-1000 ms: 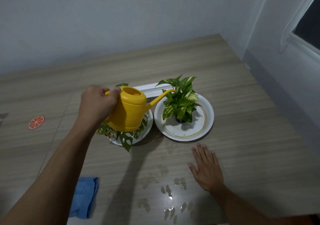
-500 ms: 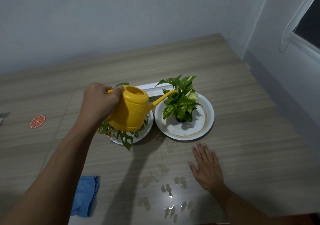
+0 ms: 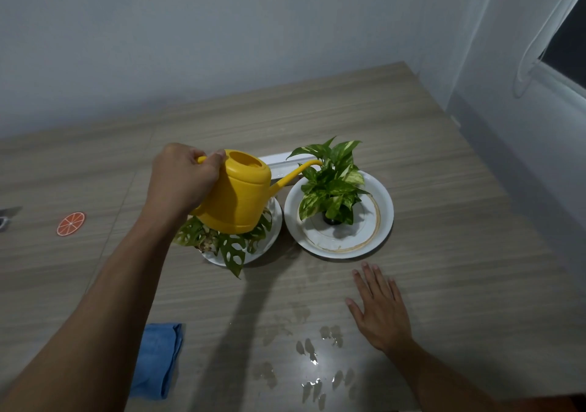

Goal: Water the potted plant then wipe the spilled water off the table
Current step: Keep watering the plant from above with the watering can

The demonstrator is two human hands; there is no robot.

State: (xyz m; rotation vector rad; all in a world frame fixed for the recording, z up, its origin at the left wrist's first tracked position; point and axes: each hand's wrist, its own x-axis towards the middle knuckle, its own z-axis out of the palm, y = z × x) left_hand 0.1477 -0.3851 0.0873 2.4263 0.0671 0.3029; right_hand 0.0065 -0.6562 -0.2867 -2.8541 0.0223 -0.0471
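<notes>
The left hand (image 3: 182,180), fingers clenched on the handle, keeps the yellow watering can (image 3: 236,194) tipped, its spout now edged closer over the potted plant (image 3: 331,186), so watering continues. The right hand (image 3: 380,313) rests flat, released, beside the spilled water (image 3: 312,354) on the counter (image 3: 444,253), below the plant.

Watering can (image 3: 236,194): smooth matt yellow plastic. Bench (image 3: 444,164): wood-grain laminate w/ slight sheen, wet patches (image 3: 312,353) glossy. Cloth (image 3: 158,359): soft blue fabric. Plate (image 3: 382,221): glossy white.
</notes>
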